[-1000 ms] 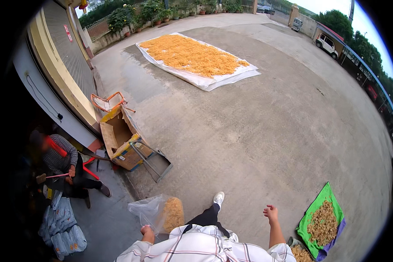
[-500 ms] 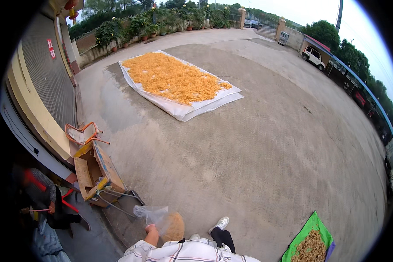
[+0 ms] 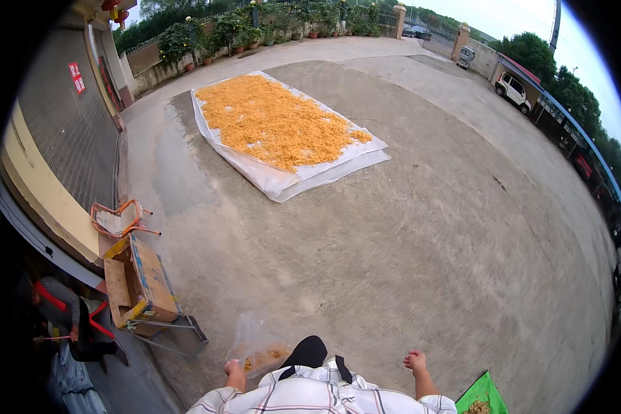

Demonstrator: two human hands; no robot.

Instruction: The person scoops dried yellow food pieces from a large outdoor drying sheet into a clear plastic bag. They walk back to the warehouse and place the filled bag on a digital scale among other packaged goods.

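Observation:
A clear plastic bag (image 3: 248, 332) with orange-yellow crumbly pieces (image 3: 268, 356) in its lower part hangs by my left side. My left hand (image 3: 236, 375) is closed on the edge of the bag. Out to my right, over the concrete, my right hand (image 3: 415, 360) shows loosely curled fingers with nothing visible in them. A bright green sheet (image 3: 486, 388) carrying brownish pieces (image 3: 477, 408) lies on the ground beyond that hand, partly cut off by the picture's edge. Farther ahead, a white sheet (image 3: 283, 188) is spread under a wide layer of orange-yellow pieces (image 3: 276, 121).
At the left are an open cardboard box (image 3: 160, 279) on a metal-legged stand (image 3: 186, 334) and an orange-framed chair (image 3: 117, 219) by the shutter (image 3: 72, 117). A seated person (image 3: 72, 310) is in the doorway. Potted plants (image 3: 238, 50) line the far wall; a white car (image 3: 513, 91) is parked right.
My right hand has come into view at the right. The bag still hangs from my left hand. The box and chair have shifted left in view, and the green sheet is lower.

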